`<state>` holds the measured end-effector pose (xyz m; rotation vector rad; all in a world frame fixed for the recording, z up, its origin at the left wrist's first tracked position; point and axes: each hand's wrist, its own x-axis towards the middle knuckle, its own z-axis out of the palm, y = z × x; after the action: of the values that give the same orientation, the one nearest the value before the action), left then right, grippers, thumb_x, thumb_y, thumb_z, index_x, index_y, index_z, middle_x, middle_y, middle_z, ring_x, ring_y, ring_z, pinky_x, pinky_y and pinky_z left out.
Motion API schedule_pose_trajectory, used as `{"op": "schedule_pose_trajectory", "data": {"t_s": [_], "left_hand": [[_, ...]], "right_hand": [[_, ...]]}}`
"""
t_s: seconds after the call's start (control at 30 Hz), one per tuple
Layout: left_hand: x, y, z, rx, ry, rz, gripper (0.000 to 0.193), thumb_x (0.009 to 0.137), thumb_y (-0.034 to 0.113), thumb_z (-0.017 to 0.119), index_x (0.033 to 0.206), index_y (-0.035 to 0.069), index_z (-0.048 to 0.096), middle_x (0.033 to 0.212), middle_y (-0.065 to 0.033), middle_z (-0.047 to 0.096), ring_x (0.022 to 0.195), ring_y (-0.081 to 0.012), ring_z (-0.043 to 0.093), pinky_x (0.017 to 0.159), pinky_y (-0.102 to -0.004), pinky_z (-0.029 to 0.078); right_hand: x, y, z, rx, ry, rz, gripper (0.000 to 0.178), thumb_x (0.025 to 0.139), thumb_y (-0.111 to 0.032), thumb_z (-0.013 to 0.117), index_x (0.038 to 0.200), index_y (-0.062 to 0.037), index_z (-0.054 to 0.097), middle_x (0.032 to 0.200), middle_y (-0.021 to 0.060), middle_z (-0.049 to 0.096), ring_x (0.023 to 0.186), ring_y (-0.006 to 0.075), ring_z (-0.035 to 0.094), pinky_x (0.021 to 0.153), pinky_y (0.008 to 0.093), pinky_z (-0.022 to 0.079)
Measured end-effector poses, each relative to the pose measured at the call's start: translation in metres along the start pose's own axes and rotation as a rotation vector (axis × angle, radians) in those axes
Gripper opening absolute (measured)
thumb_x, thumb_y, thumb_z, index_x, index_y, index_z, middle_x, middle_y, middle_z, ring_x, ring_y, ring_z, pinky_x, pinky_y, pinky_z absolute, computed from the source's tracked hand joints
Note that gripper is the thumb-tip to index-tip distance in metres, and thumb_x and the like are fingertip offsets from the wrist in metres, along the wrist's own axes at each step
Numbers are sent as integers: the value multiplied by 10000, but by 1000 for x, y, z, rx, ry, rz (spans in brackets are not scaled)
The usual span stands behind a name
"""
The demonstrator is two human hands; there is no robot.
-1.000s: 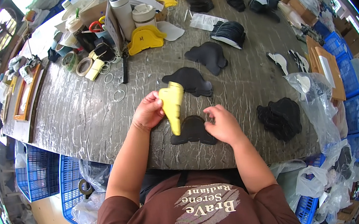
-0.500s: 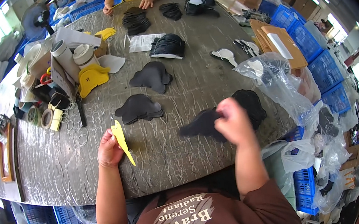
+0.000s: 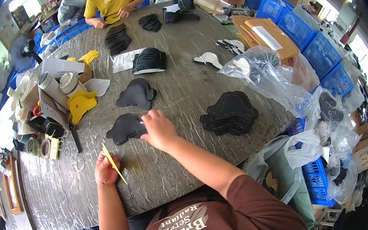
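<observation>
A thin yellow cut piece [image 3: 114,163] stands edge-on in my left hand [image 3: 104,167], whose thumb and fingers are closed on it. My right hand [image 3: 159,129] reaches across to the right edge of a small stack of black cut pieces [image 3: 126,127]. Its thumb and fingers are apart there and touch the stack's edge; the fingertips are partly hidden. Just beyond lies another small stack of similar black pieces [image 3: 135,94]. To the right of my forearm rests a larger, uneven pile of black pieces with pale edge lines [image 3: 230,114].
Rolls, tapes and scissors crowd the left around a yellow shaped piece [image 3: 82,104]. Farther off is a black bundle [image 3: 149,60] beside a paper sheet. Clear plastic bags [image 3: 271,74] and brown cardboard [image 3: 270,35] line the right. A person in yellow [image 3: 115,1] works opposite.
My right hand has left the pile on the right, where it held a black piece, and moved left to the small stack. My left hand still holds the yellow piece. The view has shifted.
</observation>
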<state>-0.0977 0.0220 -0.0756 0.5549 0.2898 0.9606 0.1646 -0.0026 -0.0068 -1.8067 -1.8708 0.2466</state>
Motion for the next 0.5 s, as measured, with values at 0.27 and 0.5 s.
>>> {"op": "schedule_pose_trajectory", "data": {"t_s": [0.27, 0.5], "left_hand": [[4, -4, 4, 1, -8, -1, 255, 833, 41, 680, 1061, 104, 585, 771, 22, 462, 671, -103, 408, 579, -211, 361], [7, -2, 3, 58, 15, -11, 220, 811, 106, 727, 980, 130, 588, 848, 8, 607, 699, -139, 502, 584, -253, 409]], "right_hand": [[7, 3, 36, -8, -127, 121, 350, 721, -162, 781, 971, -4, 592, 1051, 167, 579, 1012, 305, 580, 802, 373, 542], [2, 20, 41, -123, 54, -109, 160, 753, -82, 630, 895, -7, 631, 972, 155, 589, 947, 293, 582, 747, 370, 551]]}}
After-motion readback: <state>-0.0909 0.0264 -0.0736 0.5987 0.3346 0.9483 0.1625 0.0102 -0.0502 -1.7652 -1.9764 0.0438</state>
